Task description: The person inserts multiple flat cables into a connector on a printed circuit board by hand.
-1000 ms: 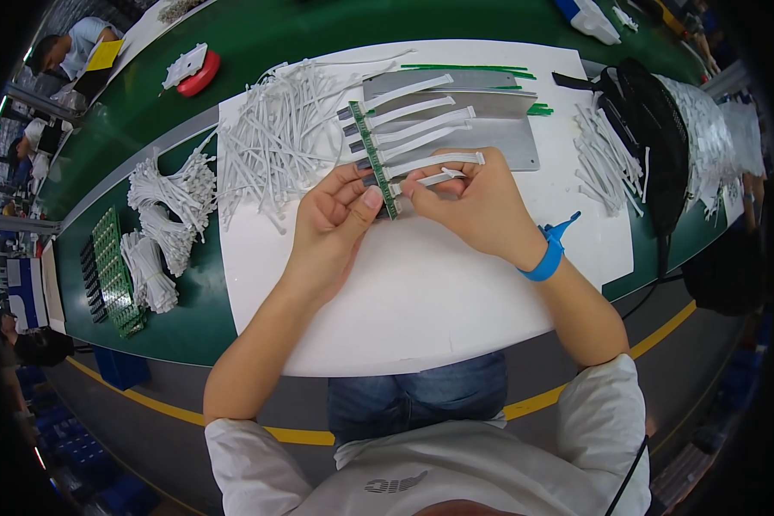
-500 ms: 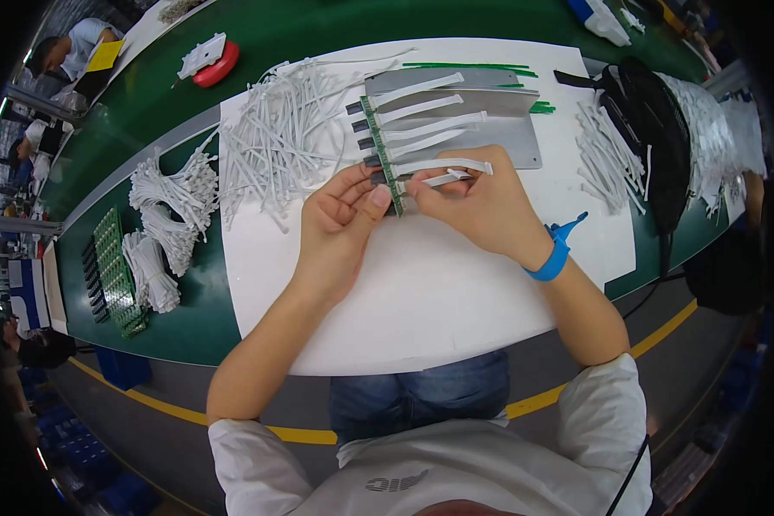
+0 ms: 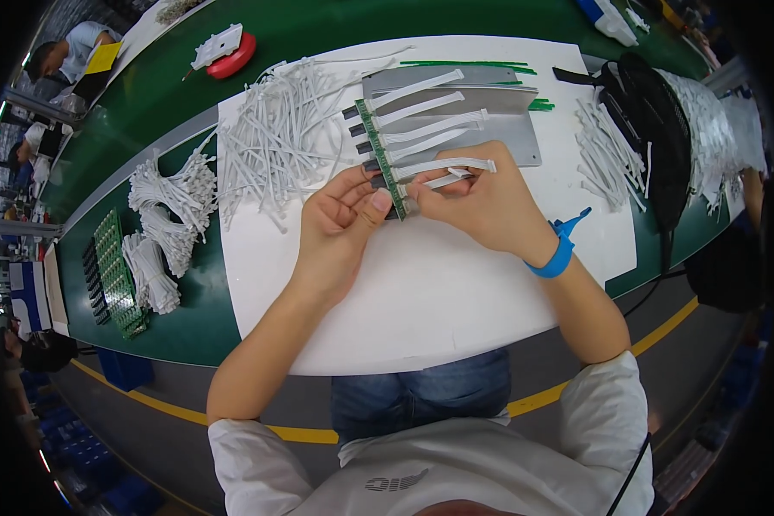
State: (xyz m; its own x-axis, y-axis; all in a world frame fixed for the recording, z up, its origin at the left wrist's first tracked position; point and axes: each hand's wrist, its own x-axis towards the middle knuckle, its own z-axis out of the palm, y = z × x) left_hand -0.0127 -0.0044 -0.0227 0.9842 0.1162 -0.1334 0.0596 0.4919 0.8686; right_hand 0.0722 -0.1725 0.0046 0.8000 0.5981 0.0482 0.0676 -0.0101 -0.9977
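Note:
A narrow green circuit board strip (image 3: 373, 135) runs from the metal plate down to my hands, with black connectors along its left edge. Several short white ribbon cables (image 3: 430, 110) stick out from its right side over the plate. My left hand (image 3: 346, 225) is closed on the strip's near end, thumb on top. At the right side of that end, my right hand (image 3: 473, 206) pinches a white cable (image 3: 449, 180) against the board; its plug is hidden by the fingers. A blue wrist strap (image 3: 558, 254) circles my right wrist.
A bent grey metal plate (image 3: 512, 129) lies under the cables on white paper (image 3: 421, 292). Loose white cables (image 3: 284, 120) are heaped at left, more cables (image 3: 606, 163) at right beside a black bag (image 3: 654, 129). Bundled cables (image 3: 176, 193) and green board panels (image 3: 116, 275) sit far left.
Both hands keep their hold on the strip and cable. The near end of the strip has shifted very slightly toward me, the right hand with it.

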